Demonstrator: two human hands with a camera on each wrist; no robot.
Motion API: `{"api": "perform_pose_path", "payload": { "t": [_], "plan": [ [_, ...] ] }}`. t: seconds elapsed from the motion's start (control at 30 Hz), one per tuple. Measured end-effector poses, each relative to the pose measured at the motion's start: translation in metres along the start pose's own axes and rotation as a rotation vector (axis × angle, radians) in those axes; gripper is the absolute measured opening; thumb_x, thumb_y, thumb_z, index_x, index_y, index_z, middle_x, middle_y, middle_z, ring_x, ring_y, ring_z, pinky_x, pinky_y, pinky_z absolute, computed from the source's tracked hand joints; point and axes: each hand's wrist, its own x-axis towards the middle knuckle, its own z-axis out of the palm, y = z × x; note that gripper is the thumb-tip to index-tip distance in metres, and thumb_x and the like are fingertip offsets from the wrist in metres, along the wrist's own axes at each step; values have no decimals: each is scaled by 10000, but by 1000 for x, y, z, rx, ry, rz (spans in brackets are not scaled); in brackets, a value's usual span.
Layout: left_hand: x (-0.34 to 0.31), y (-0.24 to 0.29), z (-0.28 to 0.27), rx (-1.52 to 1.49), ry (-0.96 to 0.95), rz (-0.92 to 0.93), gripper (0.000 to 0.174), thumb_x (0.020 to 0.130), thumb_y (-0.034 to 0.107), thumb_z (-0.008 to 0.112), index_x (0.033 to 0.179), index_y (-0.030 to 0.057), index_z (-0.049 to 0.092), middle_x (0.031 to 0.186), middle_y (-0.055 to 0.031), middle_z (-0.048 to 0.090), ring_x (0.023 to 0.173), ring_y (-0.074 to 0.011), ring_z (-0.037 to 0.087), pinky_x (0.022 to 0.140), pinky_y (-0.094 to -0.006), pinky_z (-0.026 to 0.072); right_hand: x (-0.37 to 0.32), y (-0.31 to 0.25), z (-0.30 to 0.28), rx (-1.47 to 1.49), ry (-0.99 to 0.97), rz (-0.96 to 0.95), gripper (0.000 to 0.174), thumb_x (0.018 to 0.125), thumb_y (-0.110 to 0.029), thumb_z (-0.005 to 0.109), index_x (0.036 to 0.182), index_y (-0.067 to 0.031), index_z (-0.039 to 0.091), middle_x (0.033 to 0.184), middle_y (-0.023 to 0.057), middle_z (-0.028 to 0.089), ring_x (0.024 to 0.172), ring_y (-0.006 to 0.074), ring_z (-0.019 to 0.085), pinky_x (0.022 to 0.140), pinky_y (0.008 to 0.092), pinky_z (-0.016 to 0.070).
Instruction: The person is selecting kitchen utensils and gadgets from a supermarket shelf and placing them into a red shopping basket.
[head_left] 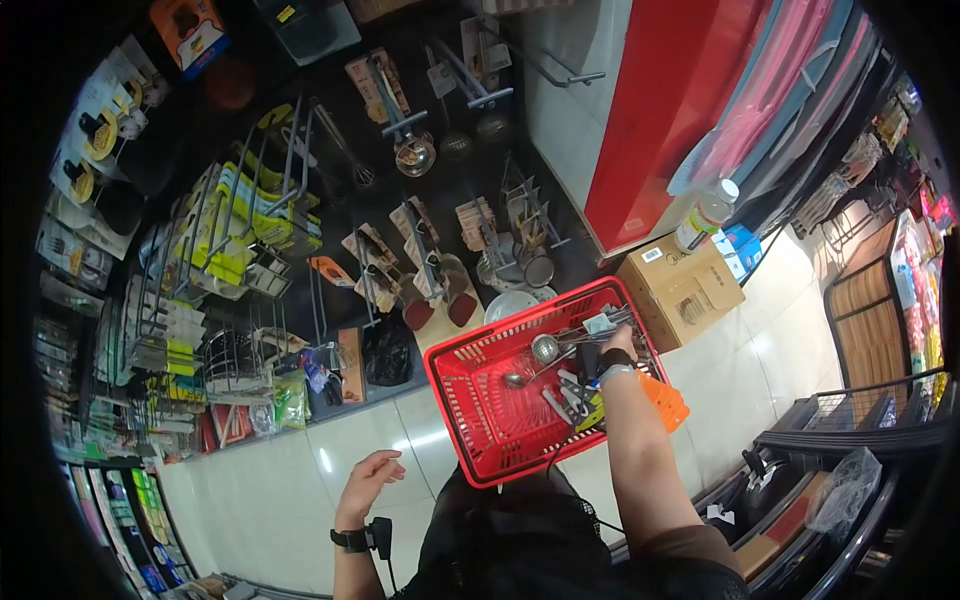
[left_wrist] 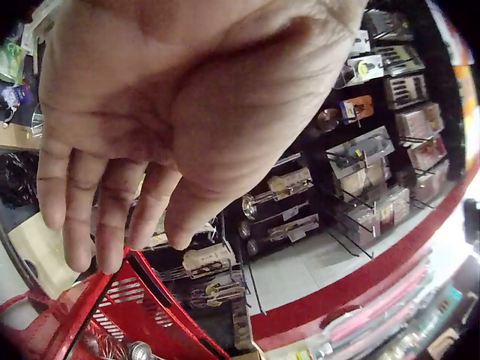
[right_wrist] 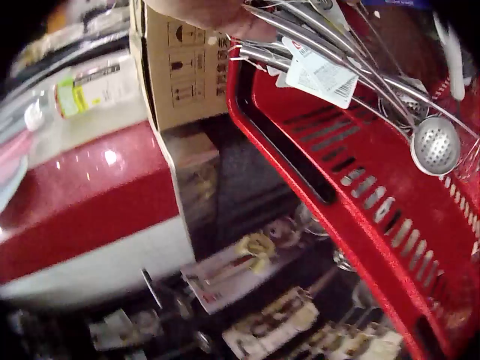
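A red basket (head_left: 470, 455) holds metal utensils, including a perforated ladle (head_left: 544, 348), also seen in the right wrist view as a round strainer head (right_wrist: 436, 146). At the basket's right end, my right hand (head_left: 622, 345) grips the bunched metal handles; in the right wrist view part of the hand (right_wrist: 225, 16) shows beside them, most fingers hidden. A white tag (right_wrist: 322, 75) hangs from the handles. My left hand (head_left: 368, 483) is in the air left of the basket, holding nothing, its palm and relaxed fingers (left_wrist: 109, 217) filling much of the left wrist view.
A cardboard box (head_left: 685, 290) with a clear bottle (head_left: 706, 215) on it stands against the basket's far right corner. Racks of hanging utensils (head_left: 425, 250) line the wall ahead and left. Dark shelving (head_left: 800, 490) is at the lower right, over pale floor tiles (head_left: 250, 490).
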Motion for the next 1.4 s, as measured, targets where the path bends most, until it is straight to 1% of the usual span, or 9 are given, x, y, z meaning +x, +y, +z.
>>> {"api": "perform_pose_path", "payload": {
  "t": [0.2,0.33,0.47,0.63,0.77,0.87,1.17,1.33,1.4],
  "plan": [
    [-6,-8,0,52,66,-39,230,906,142,527,1093,17,575,850,-63,634,787,-127,589,726,-251,463,11,-15,-33,-702,-1102,162,388,778,-224,620,1131,-102,518,1014,59,579,878,213,575,781,345,416],
    [9,-28,-2,204,82,36,255,872,159,571,1084,18,581,825,-76,635,765,-131,600,700,-252,469,21,-34,-53,-1155,-1245,-504,308,786,-303,641,966,-53,640,880,97,654,803,219,621,726,341,477],
    [14,-28,3,310,89,99,277,853,184,594,1082,28,586,805,-90,637,744,-141,608,687,-261,473,36,-49,-68,-1460,-921,-979,341,768,-298,654,982,-33,655,909,161,664,847,208,635,788,311,483],
    [13,-23,11,405,99,57,298,854,223,600,1085,36,589,815,-97,640,749,-157,608,699,-277,475,50,-46,-83,-536,-939,-167,298,805,-251,612,1014,-71,502,877,28,566,775,203,557,697,349,471],
    [5,-18,15,437,85,28,277,862,163,580,1103,29,568,818,-54,620,767,-122,588,712,-249,461,44,-40,-83,-741,-855,-238,378,797,-264,637,1081,-49,511,932,59,589,856,217,570,734,355,472],
    [2,-20,15,401,95,33,284,858,174,587,1101,29,570,813,-53,619,766,-119,585,705,-248,459,17,-52,-113,-1645,-649,-1183,631,681,-463,703,1194,-151,511,1212,128,472,1138,311,445,919,469,381],
    [25,-7,11,516,7,65,281,846,174,604,1095,46,581,807,-64,632,749,-123,586,690,-258,464,32,-39,-149,-1863,-441,-1320,519,728,-369,700,1160,-128,541,1395,89,318,1182,346,401,910,556,347],
    [33,8,5,533,-4,116,273,842,183,609,1082,54,589,789,-69,636,730,-128,588,679,-265,468,33,-31,-103,-1253,-545,-1273,463,749,-250,701,1151,-88,536,1098,104,553,969,276,539,824,405,460],
    [33,3,0,527,7,125,274,841,183,610,1082,54,588,788,-69,636,729,-128,589,679,-266,469,36,-25,-81,-602,-740,-245,390,772,-224,692,1099,-71,543,941,84,557,875,220,552,760,365,497]
  ]
}}
